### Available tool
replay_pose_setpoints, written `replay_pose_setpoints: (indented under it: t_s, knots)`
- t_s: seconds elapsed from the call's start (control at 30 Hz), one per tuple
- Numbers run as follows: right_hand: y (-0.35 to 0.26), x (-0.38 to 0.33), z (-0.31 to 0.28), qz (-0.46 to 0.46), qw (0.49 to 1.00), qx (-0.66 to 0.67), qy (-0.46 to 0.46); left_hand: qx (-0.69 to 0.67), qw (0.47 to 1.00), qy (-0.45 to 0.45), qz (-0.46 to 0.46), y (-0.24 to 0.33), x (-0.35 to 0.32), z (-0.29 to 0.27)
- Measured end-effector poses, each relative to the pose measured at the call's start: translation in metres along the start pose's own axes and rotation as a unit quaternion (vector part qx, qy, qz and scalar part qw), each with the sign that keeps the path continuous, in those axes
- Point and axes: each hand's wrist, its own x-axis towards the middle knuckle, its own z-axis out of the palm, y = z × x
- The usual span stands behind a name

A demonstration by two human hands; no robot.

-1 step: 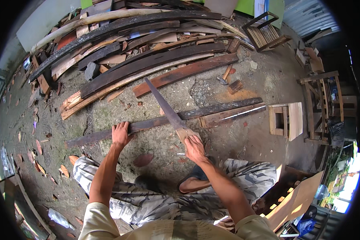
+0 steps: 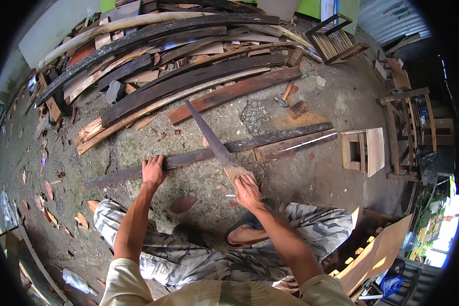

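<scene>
The right hand (image 2: 247,191) has its fingers wrapped tight round the wooden handle of a handsaw (image 2: 211,137), whose blade runs off toward eleven o'clock and crosses a long dark plank (image 2: 209,153) lying on the concrete floor (image 2: 311,178). At about nine o'clock from it, the left hand (image 2: 153,171) presses down on the plank, fingers curled over its far edge. I'd judge this mid-cut; the next stroke calls for firm pinning so the blade doesn't bind.
</scene>
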Motion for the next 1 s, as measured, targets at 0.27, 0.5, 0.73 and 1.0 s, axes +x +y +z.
replay_pose_setpoints:
  t_s: [0.27, 0.5, 0.73, 1.0]
  knots:
    - [-0.047, -0.049, 0.027, 0.125, 0.99, 0.042, 0.059, -0.037, 0.999, 0.008, 0.012, -0.005, 0.009, 0.002]
    - [-0.05, -0.039, 0.022, 0.148, 0.985, 0.056, 0.064, -0.048, 0.999, 0.023, 0.01, -0.004, 0.007, 0.002]
    - [-0.043, -0.019, 0.023, 0.112, 0.988, 0.059, 0.083, -0.025, 0.999, 0.018, 0.012, -0.006, 0.007, 0.007]
    - [-0.108, -0.003, 0.06, 0.155, 0.948, 0.273, 0.05, -0.133, 0.989, -0.063, 0.007, -0.019, 0.011, -0.012]
